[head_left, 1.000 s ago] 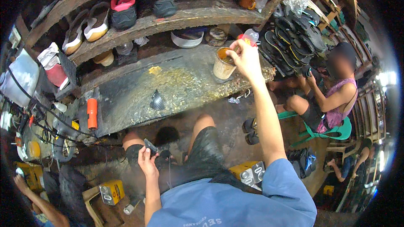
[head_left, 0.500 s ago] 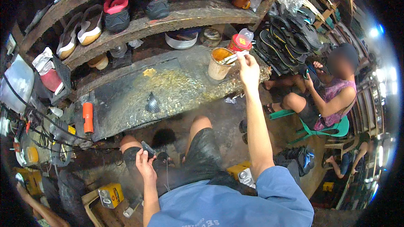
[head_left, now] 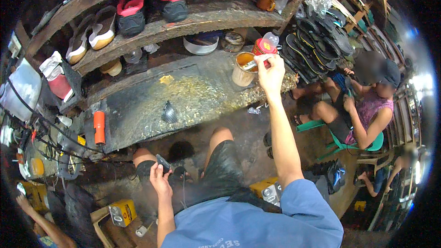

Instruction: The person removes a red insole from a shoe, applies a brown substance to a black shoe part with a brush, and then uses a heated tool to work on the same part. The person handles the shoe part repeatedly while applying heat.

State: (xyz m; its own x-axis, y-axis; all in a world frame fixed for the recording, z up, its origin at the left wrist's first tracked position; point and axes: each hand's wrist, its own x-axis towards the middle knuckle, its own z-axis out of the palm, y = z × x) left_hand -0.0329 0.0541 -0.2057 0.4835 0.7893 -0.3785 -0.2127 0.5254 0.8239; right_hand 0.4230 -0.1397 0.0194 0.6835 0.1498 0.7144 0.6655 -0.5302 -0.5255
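One dark piece (head_left: pixel 163 161) is pinched by the left hand (head_left: pixel 160 180) near one knee (head_left: pixel 142 155), while the right hand (head_left: pixel 271 73) pinches a slim tool (head_left: pixel 251 64) at the mouth of a stained cup (head_left: pixel 242 77) on the worktop (head_left: pixel 133 112).

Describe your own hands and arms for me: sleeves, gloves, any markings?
The left hand and right hand are ungloved, with no wristbands visible. The right forearm emerges bare from a short, plain blue T-shirt sleeve. The left forearm is also uncovered; its sleeve edge isn't clear. No markings show on either forearm.
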